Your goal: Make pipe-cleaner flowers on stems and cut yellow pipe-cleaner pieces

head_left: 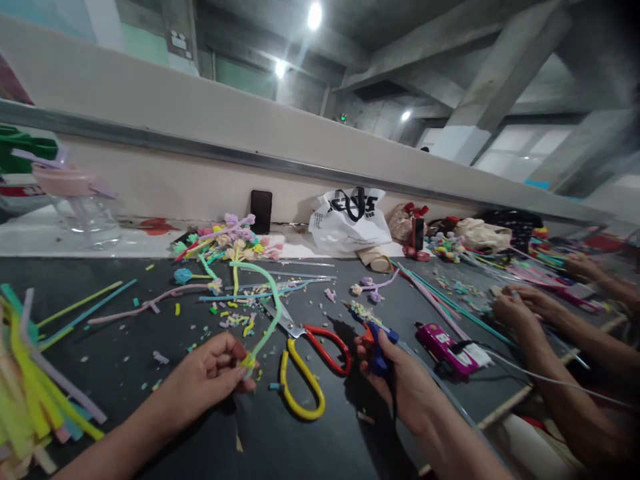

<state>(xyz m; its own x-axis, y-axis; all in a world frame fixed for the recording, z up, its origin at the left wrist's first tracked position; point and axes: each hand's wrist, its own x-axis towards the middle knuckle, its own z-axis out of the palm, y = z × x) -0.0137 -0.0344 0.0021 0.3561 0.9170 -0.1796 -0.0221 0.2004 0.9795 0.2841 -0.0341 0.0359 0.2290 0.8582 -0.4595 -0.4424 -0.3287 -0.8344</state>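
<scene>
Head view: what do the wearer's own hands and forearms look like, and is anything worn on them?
The left hand and right hand are both bare, five-fingered human hands with no gloves. No sleeve, watch or bracelet shows on the visible stretch of either forearm. No ring is visible, though some fingers are partly hidden.

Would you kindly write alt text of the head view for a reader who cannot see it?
The left hand pinches a curved green stem and yellow piece; the right hand grips a blue and orange tool. Red-and-yellow-handled scissors lie between them on a dark table strewn with colourful scraps.
</scene>
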